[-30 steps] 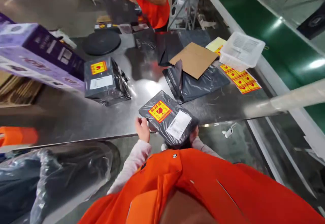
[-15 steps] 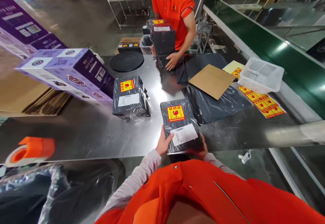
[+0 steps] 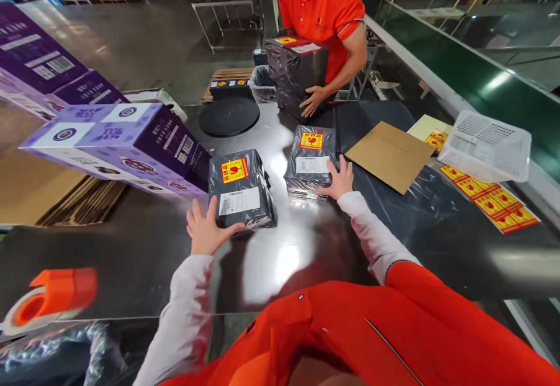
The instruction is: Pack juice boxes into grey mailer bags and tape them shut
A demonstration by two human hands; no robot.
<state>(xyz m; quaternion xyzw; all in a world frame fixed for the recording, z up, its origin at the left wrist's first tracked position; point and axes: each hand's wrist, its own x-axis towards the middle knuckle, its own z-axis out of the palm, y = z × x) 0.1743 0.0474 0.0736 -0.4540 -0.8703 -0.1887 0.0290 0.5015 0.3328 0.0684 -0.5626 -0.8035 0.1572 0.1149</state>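
Observation:
Two parcels wrapped in black plastic stand on the metal table point(image 3: 258, 263), each with a yellow-red fragile sticker and a white label on top. My left hand point(image 3: 207, 225) has its fingers spread at the near left corner of the left parcel point(image 3: 238, 199). My right hand point(image 3: 339, 179) lies with spread fingers against the near right side of the right parcel point(image 3: 310, 153). Across the table, a co-worker point(image 3: 324, 7) in an orange shirt holds a stack of black-wrapped parcels point(image 3: 297, 74) against the body.
Purple boxes point(image 3: 118, 147) stand at left, near an orange tape dispenser point(image 3: 61, 292). A black round turntable point(image 3: 230, 116) lies at the back. At right are a cardboard sheet point(image 3: 396, 155), black plastic bags point(image 3: 411, 205), fragile stickers point(image 3: 492, 199) and a white basket point(image 3: 485, 144).
The parcel that was between my hands at the near edge now sits farther forward. My left hand has left it and reached the left parcel. The co-worker's stack has shifted right in view.

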